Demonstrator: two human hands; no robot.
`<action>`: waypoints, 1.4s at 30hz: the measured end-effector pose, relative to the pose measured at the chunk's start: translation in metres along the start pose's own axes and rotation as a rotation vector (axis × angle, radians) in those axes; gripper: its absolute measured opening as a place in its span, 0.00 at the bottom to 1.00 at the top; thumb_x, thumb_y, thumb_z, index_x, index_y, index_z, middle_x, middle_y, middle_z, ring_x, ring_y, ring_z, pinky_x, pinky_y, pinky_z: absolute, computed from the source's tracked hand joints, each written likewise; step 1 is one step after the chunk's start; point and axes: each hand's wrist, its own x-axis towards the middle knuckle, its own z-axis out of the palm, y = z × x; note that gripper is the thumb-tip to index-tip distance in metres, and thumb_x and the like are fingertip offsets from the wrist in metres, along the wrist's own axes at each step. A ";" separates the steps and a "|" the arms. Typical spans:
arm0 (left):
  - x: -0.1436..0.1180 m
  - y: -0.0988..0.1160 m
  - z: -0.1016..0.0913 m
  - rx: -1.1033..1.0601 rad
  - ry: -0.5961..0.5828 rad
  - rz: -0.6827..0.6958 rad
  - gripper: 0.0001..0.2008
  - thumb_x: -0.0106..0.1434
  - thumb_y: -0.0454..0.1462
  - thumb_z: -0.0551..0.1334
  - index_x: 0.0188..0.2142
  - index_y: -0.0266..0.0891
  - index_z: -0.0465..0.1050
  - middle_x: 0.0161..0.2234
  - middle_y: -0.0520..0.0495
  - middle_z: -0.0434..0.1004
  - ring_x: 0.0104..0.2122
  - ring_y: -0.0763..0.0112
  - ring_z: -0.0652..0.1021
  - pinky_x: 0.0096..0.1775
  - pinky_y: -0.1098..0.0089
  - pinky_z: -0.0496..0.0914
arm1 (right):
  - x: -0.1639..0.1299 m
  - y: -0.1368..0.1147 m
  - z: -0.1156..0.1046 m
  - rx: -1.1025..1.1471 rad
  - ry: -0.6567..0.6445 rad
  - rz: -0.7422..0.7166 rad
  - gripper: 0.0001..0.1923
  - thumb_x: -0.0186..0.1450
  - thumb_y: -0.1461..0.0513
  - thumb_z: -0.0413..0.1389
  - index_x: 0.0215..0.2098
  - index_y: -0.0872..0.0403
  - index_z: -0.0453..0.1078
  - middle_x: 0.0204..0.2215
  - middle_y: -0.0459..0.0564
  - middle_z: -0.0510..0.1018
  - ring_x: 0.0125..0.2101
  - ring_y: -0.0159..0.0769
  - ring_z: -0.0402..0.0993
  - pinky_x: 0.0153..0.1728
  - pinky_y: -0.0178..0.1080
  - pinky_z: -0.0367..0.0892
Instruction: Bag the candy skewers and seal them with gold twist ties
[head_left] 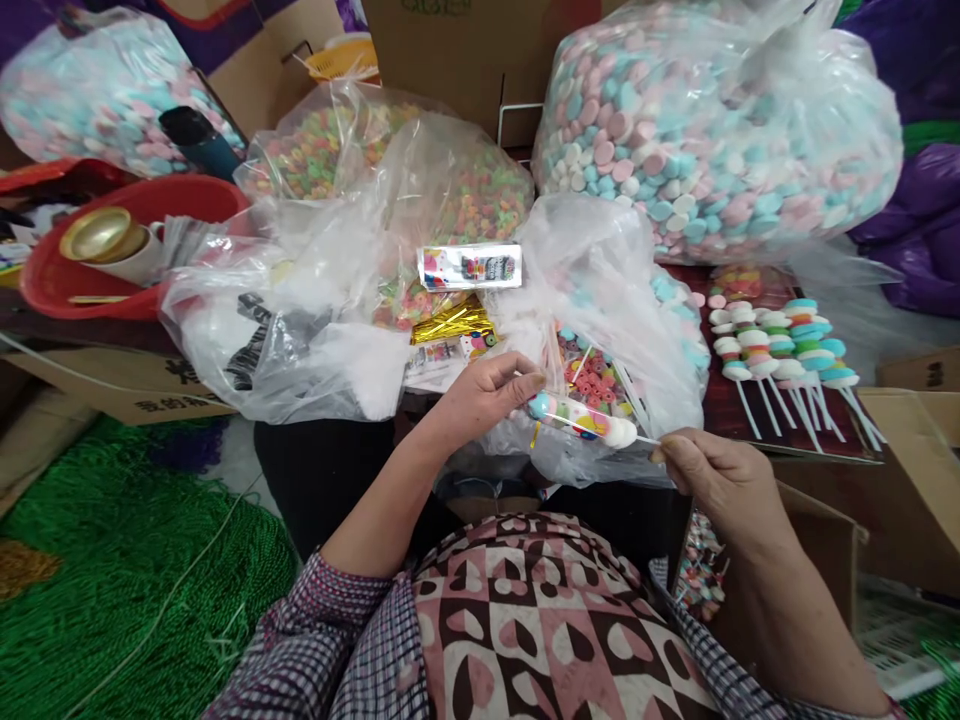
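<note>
Skewer [579, 417] between left hand [491, 393] and right hand [724, 482]

A round red plastic basin [52, 280] placed at left, glossy green cords [150, 600] heaped at lower left, a yellow plastic basket [345, 62] partly hidden at top, shiny purple material [919, 235] bunched at far right

The left hand [487, 395] pinches a wrapped candy skewer [576, 416] by its top, the right hand [724, 482] its white stick [646, 440].

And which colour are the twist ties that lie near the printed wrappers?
The twist ties are shiny gold, seen best in the head view.
</note>
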 end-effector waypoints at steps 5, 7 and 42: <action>0.000 0.006 0.004 -0.424 -0.075 -0.045 0.25 0.60 0.59 0.62 0.41 0.39 0.73 0.25 0.54 0.67 0.20 0.79 0.68 0.26 0.73 0.65 | -0.003 0.002 0.020 0.235 -0.018 0.087 0.18 0.66 0.49 0.59 0.28 0.54 0.75 0.15 0.44 0.68 0.18 0.29 0.61 0.21 0.34 0.56; 0.001 0.006 0.004 -0.606 -0.166 0.003 0.33 0.56 0.64 0.60 0.45 0.40 0.75 0.26 0.52 0.69 0.22 0.74 0.72 0.28 0.70 0.69 | -0.004 -0.001 0.030 0.416 -0.043 0.122 0.17 0.65 0.48 0.60 0.31 0.53 0.75 0.16 0.43 0.68 0.18 0.29 0.60 0.20 0.34 0.55; 0.004 -0.008 0.058 -0.767 0.153 0.017 0.21 0.59 0.55 0.66 0.35 0.39 0.75 0.31 0.48 0.78 0.37 0.68 0.79 0.43 0.65 0.72 | -0.002 -0.042 0.099 0.671 -0.117 0.216 0.18 0.68 0.46 0.55 0.34 0.52 0.68 0.14 0.38 0.64 0.16 0.27 0.56 0.19 0.33 0.52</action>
